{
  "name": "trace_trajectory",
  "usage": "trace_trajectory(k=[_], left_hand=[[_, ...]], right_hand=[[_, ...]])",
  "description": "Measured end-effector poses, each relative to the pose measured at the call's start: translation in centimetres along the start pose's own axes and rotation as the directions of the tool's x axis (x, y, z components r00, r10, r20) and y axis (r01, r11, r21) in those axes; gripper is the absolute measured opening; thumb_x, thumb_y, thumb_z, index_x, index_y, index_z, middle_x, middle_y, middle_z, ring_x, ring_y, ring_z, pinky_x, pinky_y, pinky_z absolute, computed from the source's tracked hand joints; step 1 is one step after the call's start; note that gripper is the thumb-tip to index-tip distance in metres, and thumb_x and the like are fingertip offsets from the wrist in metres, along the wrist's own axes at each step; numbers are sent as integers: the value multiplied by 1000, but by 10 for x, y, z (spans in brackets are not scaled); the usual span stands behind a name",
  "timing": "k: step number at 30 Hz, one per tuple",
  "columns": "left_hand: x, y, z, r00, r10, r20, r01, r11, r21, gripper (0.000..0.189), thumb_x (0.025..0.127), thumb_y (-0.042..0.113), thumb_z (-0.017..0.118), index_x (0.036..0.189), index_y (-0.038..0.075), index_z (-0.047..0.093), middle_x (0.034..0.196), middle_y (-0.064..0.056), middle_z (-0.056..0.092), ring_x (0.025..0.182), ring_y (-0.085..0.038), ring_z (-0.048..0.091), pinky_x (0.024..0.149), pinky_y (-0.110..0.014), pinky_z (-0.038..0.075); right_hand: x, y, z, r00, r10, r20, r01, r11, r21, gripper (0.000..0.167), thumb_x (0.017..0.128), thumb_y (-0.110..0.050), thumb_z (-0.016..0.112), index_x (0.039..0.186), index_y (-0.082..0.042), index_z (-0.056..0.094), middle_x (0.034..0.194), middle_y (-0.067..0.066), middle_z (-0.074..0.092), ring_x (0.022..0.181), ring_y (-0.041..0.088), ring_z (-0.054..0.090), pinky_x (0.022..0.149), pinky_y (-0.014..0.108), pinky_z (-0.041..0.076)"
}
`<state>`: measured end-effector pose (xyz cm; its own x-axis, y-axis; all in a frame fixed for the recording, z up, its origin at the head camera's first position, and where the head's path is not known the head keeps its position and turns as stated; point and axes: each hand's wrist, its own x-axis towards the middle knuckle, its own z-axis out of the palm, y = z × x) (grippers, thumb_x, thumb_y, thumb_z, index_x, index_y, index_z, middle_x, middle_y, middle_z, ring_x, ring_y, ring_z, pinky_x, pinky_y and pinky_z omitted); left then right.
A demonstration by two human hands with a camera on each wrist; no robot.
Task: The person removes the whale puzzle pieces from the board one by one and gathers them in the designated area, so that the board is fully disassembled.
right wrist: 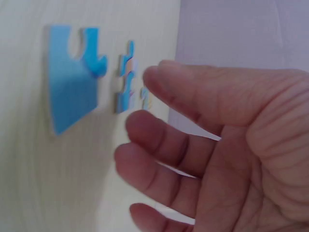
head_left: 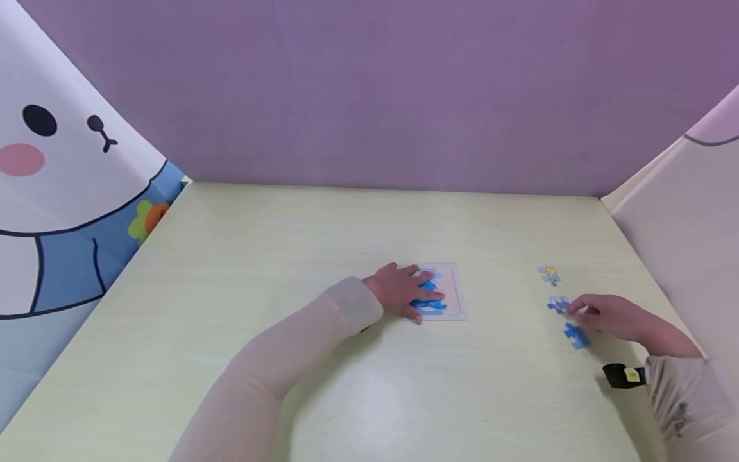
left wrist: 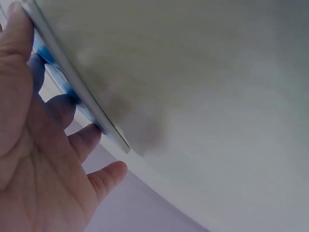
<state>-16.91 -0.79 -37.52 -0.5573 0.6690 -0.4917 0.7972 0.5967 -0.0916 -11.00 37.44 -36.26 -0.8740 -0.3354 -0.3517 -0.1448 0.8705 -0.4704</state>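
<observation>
My left hand lies with spread fingers on a square jigsaw board with a pale frame, covering part of its blue picture. In the left wrist view the fingers reach over the board's thin edge. My right hand hovers by a column of three loose jigsaw pieces. Its bent fingers and thumb stand apart, nothing between them in the right wrist view. Nearest the fingertips is the middle blue and pinkish piece. A plain blue piece lies closer to me, and one with a yellow flower-like shape farther off.
The pale wooden tabletop ends at a purple backdrop. A cartoon-printed cloth hangs along the left side, and another pale cloth along the right. A black band sits at the right sleeve's cuff.
</observation>
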Motion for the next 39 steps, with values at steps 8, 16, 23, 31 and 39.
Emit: trace_trajectory(k=[8,16,23,31,39], left_hand=[[-3,-2,4,1000,8,-7,-8,1000,-16,68,93,63,42,152,43,14,160,6,10,146,-23,12,110,-46,27],[-4,-8,4,999,29,-19,-30,999,-41,72,92,63,44,153,38,14,161,4,9,146,-22,11,111,-46,25],[-8,-15,4,998,59,-37,-61,998,-35,73,91,64,44,153,36,16,160,3,11,146,-22,11,111,-47,25],[-17,-20,8,994,90,-59,-91,996,-5,71,92,63,43,153,35,20,160,3,14,145,-22,14,110,-46,26],[-20,-19,11,993,105,-46,-107,993,-44,69,93,62,43,152,35,23,160,2,15,146,-23,11,112,-47,22]], right_hand=[[13,-25,-3,984,6,-180,-8,1000,-10,26,97,-13,55,113,7,59,76,1,56,64,12,46,57,30,39],[34,-50,1,957,-84,-277,84,996,-13,27,94,-13,61,113,6,59,71,-1,48,57,8,39,57,27,38],[54,-69,4,957,-127,-262,128,992,-12,27,93,-14,63,112,4,61,72,-1,48,55,11,40,57,29,39],[71,-86,9,959,-164,-230,157,986,-50,26,92,-14,64,112,3,63,71,-1,48,60,13,39,57,30,37],[84,-93,13,969,-168,-182,157,985,-73,27,91,-15,63,112,1,64,71,-2,50,60,14,41,56,30,37]])
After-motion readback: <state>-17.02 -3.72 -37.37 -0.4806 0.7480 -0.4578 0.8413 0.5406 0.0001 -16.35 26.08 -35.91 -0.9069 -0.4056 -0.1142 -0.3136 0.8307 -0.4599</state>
